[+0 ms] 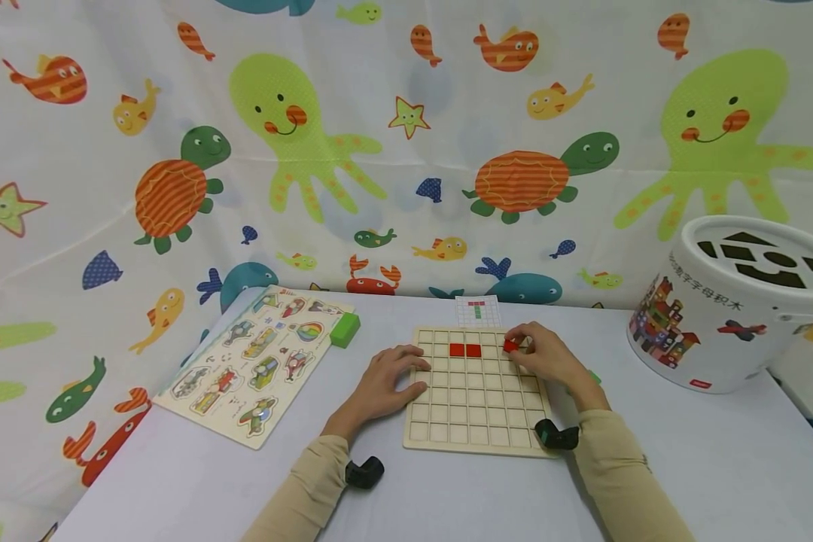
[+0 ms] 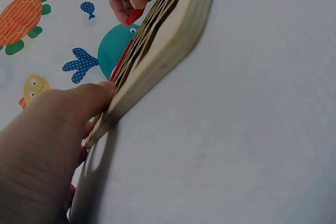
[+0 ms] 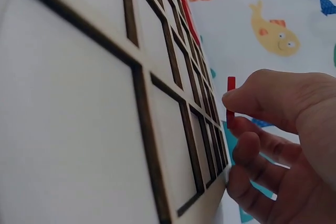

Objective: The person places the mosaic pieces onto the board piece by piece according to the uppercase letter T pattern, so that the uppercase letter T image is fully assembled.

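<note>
Right hand (image 1: 547, 357) pinches a red tile (image 1: 510, 345); 2 red squares (image 1: 473, 350) sit at 9 o'clock from it; left hand (image 1: 382, 382), thumb apart from fingers, touches the board (image 1: 458, 414).

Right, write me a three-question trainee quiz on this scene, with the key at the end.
1. True or false: the right hand is holding a green tile.
2. Multiple choice: what does the left hand touch?
A. The white bucket
B. The grid board
C. The picture board
3. Fill in the blank: ____ red squares lie side by side in the grid.

Key:
1. False; the right hand pinches a red tile.
2. B, at its left edge in the head view.
3. Two.
</note>
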